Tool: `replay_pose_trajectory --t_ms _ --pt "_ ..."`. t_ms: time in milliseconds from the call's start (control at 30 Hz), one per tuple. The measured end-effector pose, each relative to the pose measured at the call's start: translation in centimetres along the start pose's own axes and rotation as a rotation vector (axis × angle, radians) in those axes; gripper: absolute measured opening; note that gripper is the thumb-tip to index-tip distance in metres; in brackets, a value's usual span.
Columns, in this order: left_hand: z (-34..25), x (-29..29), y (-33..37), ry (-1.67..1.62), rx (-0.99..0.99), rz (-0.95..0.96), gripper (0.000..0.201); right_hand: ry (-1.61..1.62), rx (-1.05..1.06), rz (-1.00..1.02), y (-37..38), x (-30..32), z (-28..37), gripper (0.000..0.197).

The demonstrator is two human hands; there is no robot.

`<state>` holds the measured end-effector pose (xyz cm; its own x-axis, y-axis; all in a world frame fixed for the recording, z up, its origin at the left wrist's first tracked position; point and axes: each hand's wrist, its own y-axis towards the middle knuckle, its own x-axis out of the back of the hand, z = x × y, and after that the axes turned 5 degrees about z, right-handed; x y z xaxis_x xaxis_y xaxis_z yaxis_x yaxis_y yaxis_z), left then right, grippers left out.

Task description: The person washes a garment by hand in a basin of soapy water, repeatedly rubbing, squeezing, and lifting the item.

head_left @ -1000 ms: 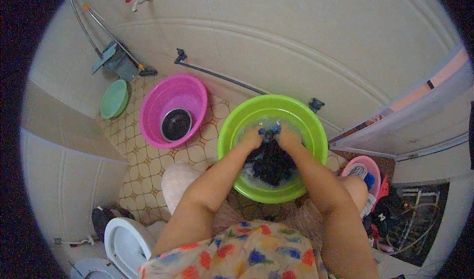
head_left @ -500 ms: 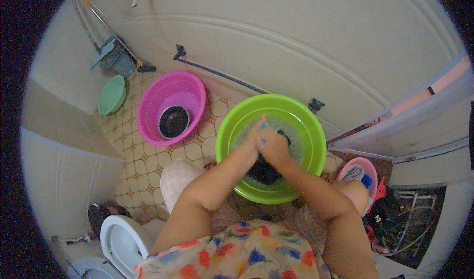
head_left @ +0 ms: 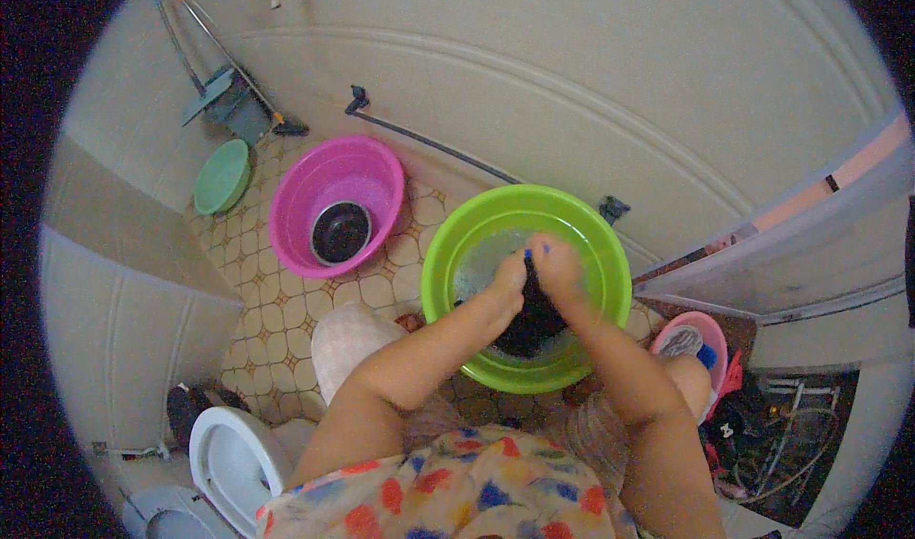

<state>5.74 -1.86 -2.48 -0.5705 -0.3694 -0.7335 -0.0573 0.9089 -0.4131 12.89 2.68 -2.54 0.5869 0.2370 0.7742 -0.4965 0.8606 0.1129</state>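
Observation:
A large lime-green basin with soapy water stands on the floor in front of me. Both my hands are over it, gripping a dark, wet cloth whose lower part lies in the suds. My left hand is closed on the cloth near the basin's middle. My right hand, slightly blurred, is closed on it just to the right and a little farther away. Blue shows at the fingertips where the hands meet. The cloth's exact kind is hidden by the folds and the water.
Left of the green basin stands a pink basin holding a dark round item. Beyond are a small green basin and a dustpan. A smaller pink tub with cloths sits at right. The toilet is near left; a rail runs along the wall.
My hands were pressed together over the basin's middle. Now the right hand has shifted right, the hands are slightly apart, and dark cloth shows stretched up between them.

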Motion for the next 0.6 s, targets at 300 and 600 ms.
replay_pose_trajectory --t_ms 300,600 --pt "-3.7 1.6 -0.5 0.259 0.099 -0.107 0.031 -0.066 0.220 0.152 -2.7 1.1 5.0 0.022" --pt "-1.5 0.7 1.2 0.209 0.064 -0.107 0.042 -0.137 -0.068 0.099 1.4 0.5 -0.3 0.028"
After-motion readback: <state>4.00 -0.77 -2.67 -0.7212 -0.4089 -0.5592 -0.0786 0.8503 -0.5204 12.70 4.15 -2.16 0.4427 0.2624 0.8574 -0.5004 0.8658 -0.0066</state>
